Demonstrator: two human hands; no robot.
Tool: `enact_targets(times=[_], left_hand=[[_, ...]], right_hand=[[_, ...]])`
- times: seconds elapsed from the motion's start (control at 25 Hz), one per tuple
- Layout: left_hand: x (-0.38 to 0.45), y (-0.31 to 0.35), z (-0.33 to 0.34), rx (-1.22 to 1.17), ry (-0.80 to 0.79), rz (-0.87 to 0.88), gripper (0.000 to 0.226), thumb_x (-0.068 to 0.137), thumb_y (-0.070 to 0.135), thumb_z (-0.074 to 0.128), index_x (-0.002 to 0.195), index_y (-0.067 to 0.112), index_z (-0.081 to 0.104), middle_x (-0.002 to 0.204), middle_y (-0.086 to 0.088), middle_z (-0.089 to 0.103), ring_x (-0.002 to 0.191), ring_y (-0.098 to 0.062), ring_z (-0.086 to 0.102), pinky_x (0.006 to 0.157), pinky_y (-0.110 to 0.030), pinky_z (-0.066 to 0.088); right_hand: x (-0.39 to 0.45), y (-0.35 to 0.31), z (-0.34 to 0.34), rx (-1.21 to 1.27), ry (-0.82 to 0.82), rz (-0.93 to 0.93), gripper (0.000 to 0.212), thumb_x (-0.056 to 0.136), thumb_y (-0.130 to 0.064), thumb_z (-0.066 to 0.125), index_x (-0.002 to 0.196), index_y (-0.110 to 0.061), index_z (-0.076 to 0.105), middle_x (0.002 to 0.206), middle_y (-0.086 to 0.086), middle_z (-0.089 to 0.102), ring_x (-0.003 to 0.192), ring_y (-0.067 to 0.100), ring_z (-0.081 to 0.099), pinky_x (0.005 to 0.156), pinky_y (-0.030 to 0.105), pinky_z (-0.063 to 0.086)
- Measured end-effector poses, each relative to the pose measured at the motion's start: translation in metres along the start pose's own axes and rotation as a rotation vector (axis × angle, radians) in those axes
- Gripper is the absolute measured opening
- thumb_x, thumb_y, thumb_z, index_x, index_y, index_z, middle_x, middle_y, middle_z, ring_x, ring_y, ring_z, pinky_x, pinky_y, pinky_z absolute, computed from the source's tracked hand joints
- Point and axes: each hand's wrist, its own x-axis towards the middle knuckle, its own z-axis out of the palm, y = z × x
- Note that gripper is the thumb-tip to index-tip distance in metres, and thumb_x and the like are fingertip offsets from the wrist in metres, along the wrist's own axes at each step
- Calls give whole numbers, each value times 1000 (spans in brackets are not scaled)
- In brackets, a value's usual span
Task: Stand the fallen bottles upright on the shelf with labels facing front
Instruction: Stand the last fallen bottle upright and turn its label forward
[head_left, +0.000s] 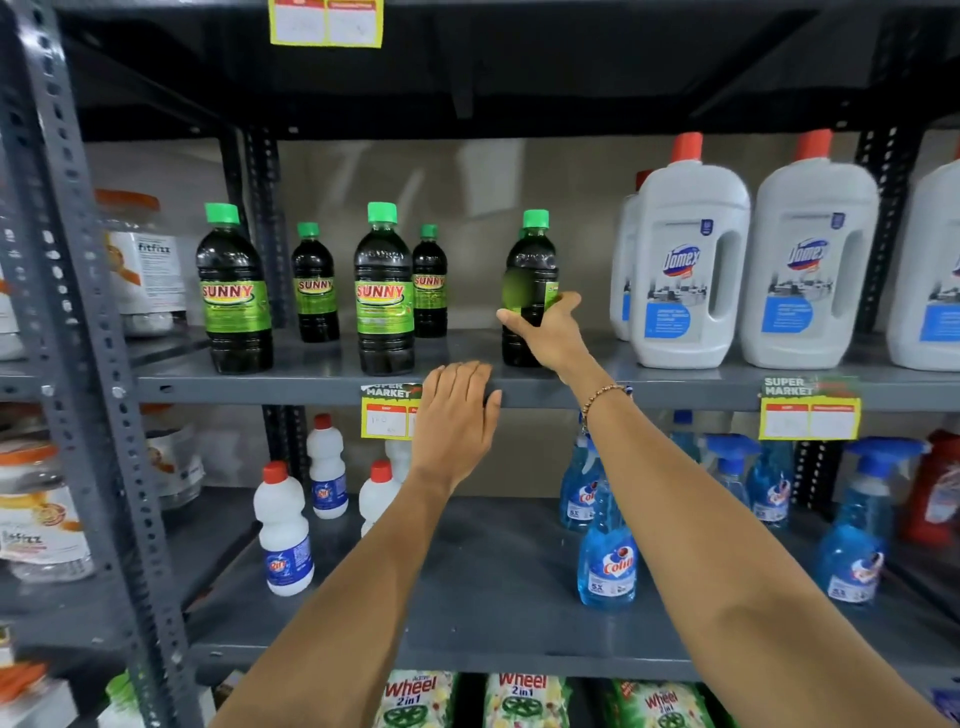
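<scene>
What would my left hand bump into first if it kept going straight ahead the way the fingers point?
Probably nothing soon: the left hand rests on the shelf edge, fingers aimed into the gap between two Sunny bottles. Past that lies the back wall, though depth is unclear.

Shop aisle, supermarket type. Grey slotted-steel shelf (519, 387) stocked in rows by product: green-capped SUNNY bottles (384, 291), white Domex jugs (688, 260), blue Colin sprays (607, 545), small white Rin bottles (283, 530), Wheel detergent packs (524, 699) at bottom. Yellow "SUPER MARKET" price tags (809, 410) clipped to shelf edges, another price tag (326, 22) up top. Fitfizz jars (143, 260) on neighbouring rack at left.
</scene>
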Motion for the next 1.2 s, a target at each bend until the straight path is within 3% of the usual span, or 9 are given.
enact_targets(times=[0.2,0.28,0.4,0.52,0.64,0.8,0.92,1.12,1.2], left_hand=[[-3,0,5,48,33,-12,35,96,31,35,113,9,57,113,-8,63,104,-27,57,101,-38,31],[-4,0,6,54,35,-13,35,96,31,35,114,9,56,113,-8,63,105,-27,57,102,-38,30],[-3,1,7,48,41,-13,35,96,31,33,113,9,55,113,-9,62,104,-28,57,102,-38,30],[-4,2,6,42,36,-22,36,97,32,33,114,9,55,112,-9,62,104,-28,57,103,-38,29],[-4,2,6,40,36,-15,37,97,32,33,114,8,55,112,-9,63,103,-28,57,102,-38,30],[-4,1,6,35,27,-22,36,96,32,34,115,9,54,113,-9,62,105,-28,57,103,-38,29],[-5,2,6,34,30,-18,37,97,32,33,115,9,54,113,-9,62,105,-28,57,103,-38,29],[-5,1,6,35,47,-13,36,97,32,32,115,9,53,112,-9,62,103,-28,56,102,-38,30],[-4,2,5,29,47,-16,35,97,31,32,115,9,53,111,-9,62,103,-27,55,102,-38,31]], right_hand=[[6,7,-5,50,-83,84,86,82,-18,72,141,-3,11,119,6,49,109,17,49,90,30,42],[6,9,-7,68,-74,121,83,82,-14,70,142,-3,14,117,6,52,108,18,52,90,30,44],[5,12,-4,-26,48,83,88,72,-19,81,138,-4,24,125,7,51,113,20,51,97,32,45],[7,13,-2,-63,65,69,102,67,-25,83,143,-3,18,137,13,46,124,26,48,104,39,44],[7,12,-5,-22,28,124,84,75,-18,75,140,-3,23,130,13,54,111,21,55,87,30,46],[7,14,-3,-112,74,88,79,70,-27,82,130,-4,36,130,11,52,116,23,53,93,33,47],[7,13,-4,-78,35,120,64,76,-20,75,127,-4,41,125,11,57,107,21,56,80,29,44],[7,14,-2,-160,93,50,80,66,-35,84,126,-3,43,126,12,54,112,25,55,92,35,49],[8,14,-4,-126,36,102,71,71,-25,80,127,-3,41,126,13,55,106,22,54,84,31,46]])
